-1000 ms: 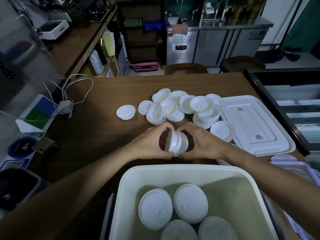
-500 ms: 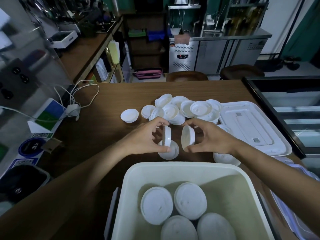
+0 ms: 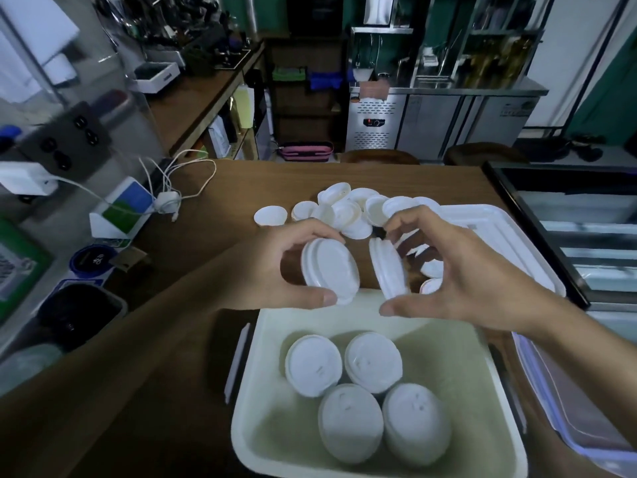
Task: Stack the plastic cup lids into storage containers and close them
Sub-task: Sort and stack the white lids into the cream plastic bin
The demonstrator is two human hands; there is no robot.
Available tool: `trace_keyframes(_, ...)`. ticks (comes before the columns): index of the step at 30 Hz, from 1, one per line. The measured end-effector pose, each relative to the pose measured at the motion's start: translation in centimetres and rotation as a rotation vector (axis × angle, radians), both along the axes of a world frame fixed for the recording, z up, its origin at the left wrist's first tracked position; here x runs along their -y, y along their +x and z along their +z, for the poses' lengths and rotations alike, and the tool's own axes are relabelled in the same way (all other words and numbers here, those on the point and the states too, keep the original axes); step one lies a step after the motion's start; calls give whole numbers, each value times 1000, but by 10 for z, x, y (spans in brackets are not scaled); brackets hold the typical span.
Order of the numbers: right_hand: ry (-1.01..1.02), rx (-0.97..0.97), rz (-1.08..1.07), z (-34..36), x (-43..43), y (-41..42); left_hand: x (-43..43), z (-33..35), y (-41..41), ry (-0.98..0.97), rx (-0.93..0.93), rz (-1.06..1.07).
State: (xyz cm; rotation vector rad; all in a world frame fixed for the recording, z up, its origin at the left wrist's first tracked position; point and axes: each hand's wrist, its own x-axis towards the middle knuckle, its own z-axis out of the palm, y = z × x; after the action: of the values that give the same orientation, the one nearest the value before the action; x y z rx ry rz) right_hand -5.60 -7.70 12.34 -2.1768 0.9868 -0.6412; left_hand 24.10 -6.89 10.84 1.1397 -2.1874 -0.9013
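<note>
Head cam: L hand [image 3: 272, 270] pinches a lid [image 3: 331, 270] thumb-to-fingers, on edge, over the bin [image 3: 267, 426] far rim; R hand [image 3: 482, 274] grips a 2nd lid [image 3: 387, 269] likewise, just beside it, not touching. Four lid stacks [image 3: 372, 365] stand in the bin; loose lids [image 3: 348, 210] lie on the table [image 3: 241, 188] behind, by the bin cover [image 3: 499, 229].

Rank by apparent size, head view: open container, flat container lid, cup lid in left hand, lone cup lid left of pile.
1. open container
2. flat container lid
3. held cup lid, in left hand
4. lone cup lid
The held lid sits nearer the camera, so 3 over 4 is apparent only; they may match.
</note>
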Motion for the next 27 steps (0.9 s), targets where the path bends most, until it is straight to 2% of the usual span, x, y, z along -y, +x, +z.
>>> trace_keyframes(6, -111, -342, 139, -16, -32, -2, -29, -2, 4, 88, 161, -112)
trace_keyframes(11, -163, -648, 164, -37, -38, 8, -43, -20, -2, 72, 289, -92)
trace_keyframes(18, -232, -934, 135, -58, -40, 29, -57, -34, -17, -4, 615, -43)
trace_keyframes(22, -223, -985, 144, -67, -41, 32, -60, -39, -21, -27, 764, -28)
trace_keyframes(27, -193, -917, 149, -67, -43, 23, -59, -47, -22, -119, 890, -38)
